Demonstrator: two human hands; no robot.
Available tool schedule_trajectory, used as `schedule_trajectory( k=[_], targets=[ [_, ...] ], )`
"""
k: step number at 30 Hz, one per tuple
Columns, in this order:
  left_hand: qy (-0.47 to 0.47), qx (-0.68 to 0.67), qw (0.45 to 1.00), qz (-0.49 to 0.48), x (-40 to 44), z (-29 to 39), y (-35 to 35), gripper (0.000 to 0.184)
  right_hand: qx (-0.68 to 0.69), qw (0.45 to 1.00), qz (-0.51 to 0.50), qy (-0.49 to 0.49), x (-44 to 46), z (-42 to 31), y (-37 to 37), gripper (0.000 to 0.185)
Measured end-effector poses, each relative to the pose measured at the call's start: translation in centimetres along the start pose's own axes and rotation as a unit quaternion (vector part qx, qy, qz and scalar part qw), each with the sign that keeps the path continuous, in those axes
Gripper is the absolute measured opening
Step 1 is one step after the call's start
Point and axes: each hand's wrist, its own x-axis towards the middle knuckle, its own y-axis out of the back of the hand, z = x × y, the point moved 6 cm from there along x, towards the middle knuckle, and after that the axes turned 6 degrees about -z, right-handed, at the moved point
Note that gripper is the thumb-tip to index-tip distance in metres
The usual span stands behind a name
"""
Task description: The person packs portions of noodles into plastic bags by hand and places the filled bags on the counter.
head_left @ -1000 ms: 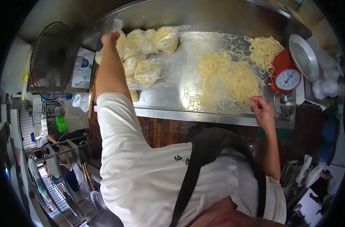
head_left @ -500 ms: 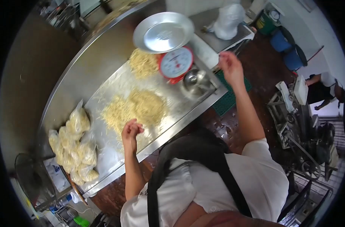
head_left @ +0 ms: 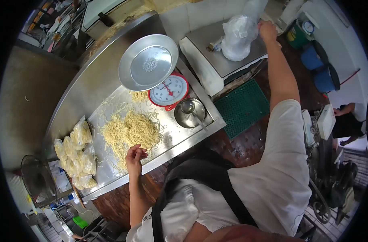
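My left hand hovers at the near edge of a loose heap of pale yellow noodles on the steel table. Its fingers are loosely bent and apart, and I see nothing in them. My right hand is stretched far out, beside a bundle of clear plastic bags on a steel-topped stand. Its fingers are partly hidden, so any grip on the plastic cannot be made out. Between the hands stands a red dial scale with a round metal pan on top.
A steel bowl with a ladle sits by the table's corner. Several filled bags of noodles are piled at the left. A green mat lies on the floor. Another person is by machinery at the right.
My right hand has moved up and away to the bundle of plastic bags. My left hand stays by the noodles. The view has shifted, with more of the stand and mat showing.
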Motion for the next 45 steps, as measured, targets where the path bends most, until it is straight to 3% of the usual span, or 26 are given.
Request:
schedule_trajectory(
  k=[1, 2, 5, 8, 12, 15, 21, 24, 27, 28, 30, 32, 33, 35, 37, 39, 41, 43, 45],
  targets=[
    [-0.003, 0.0, 1.0, 0.005, -0.1, 0.0, 0.0, 0.024, 0.006, 0.997, -0.082, 0.0, 1.0, 0.4, -0.4, 0.032],
    [-0.005, -0.002, 1.0, 0.01, -0.4, -0.3, 0.1, 0.024, 0.035, 0.999, -0.009, 0.021, 2.9, 1.1, -0.9, 0.023],
    [-0.003, -0.003, 1.0, 0.023, -0.6, -1.0, -0.5, 0.024, 0.102, 0.98, 0.145, 0.091, 3.1, 0.7, -1.5, 0.02],
    [-0.008, 0.015, 1.0, 0.011, -0.9, -1.5, -0.8, 0.025, 0.04, 0.998, -0.035, 0.02, 2.0, 1.1, -3.2, 0.021],
    [-0.006, 0.006, 1.0, 0.023, -1.5, -1.0, -0.8, 0.024, 0.042, 0.991, 0.024, 0.128, 3.4, 0.1, 0.1, 0.02],
    [0.0, -0.004, 1.0, 0.019, -1.8, -1.9, -0.5, 0.023, 0.004, 0.992, 0.071, 0.1, 0.4, -0.7, -1.3, 0.019],
    [-0.002, -0.009, 1.0, 0.021, -2.3, -2.4, 0.1, 0.023, 0.114, 0.986, 0.074, 0.098, 2.3, -0.5, 1.8, 0.019],
    [0.003, 0.013, 1.0, 0.018, -2.6, -2.9, 0.8, 0.023, 0.158, 0.972, 0.166, 0.048, -0.3, -1.6, 4.9, 0.017],
    [0.0, 0.03, 0.999, 0.026, -3.0, -2.9, 1.0, 0.023, 0.139, 0.967, 0.133, 0.169, 2.3, -1.4, 1.2, 0.015],
    [-0.001, 0.016, 1.0, 0.012, -2.9, -3.5, 1.2, 0.024, 0.218, 0.947, 0.188, 0.143, 1.4, -0.4, 1.9, 0.014],
    [-0.018, 0.02, 1.0, 0.009, -2.3, -4.0, 1.7, 0.024, 0.369, 0.872, 0.305, 0.106, -0.7, -3.1, 9.9, 0.015],
    [0.003, 0.034, 0.999, 0.011, -3.8, -4.1, 1.6, 0.024, 0.625, 0.75, 0.217, 0.027, 0.2, -1.9, 7.1, 0.018],
    [0.001, 0.03, 1.0, 0.006, -3.1, -3.5, 1.3, 0.024, 0.735, 0.655, 0.176, -0.015, 0.1, -2.9, 7.5, 0.02],
    [-0.003, 0.03, 1.0, -0.01, -2.8, -4.2, 1.3, 0.024, 0.766, 0.607, 0.208, 0.038, -4.1, -5.0, 14.4, 0.024],
    [-0.008, 0.028, 1.0, 0.003, -3.1, -3.7, 1.2, 0.024, 0.825, 0.514, 0.194, 0.134, -10.0, -7.7, 19.0, 0.02],
    [-0.011, 0.039, 0.999, 0.002, -3.0, -3.7, 0.9, 0.025, 0.845, 0.457, 0.073, 0.268, -17.0, -12.5, 21.4, 0.029],
    [-0.005, 0.025, 1.0, -0.002, -3.2, -3.6, 0.6, 0.029, 0.891, 0.415, 0.001, 0.185, -23.3, -18.2, 20.5, 0.047],
    [-0.007, -0.052, 0.999, -0.014, -3.3, -2.4, 0.1, 0.039, 0.952, 0.116, -0.243, 0.146, -27.6, -22.4, 14.4, 0.062],
    [-0.03, -0.108, 0.992, -0.058, -3.2, -0.2, 0.6, 0.055, 0.836, 0.044, -0.511, 0.196, -35.3, -30.1, 13.0, 0.063]
  ],
)
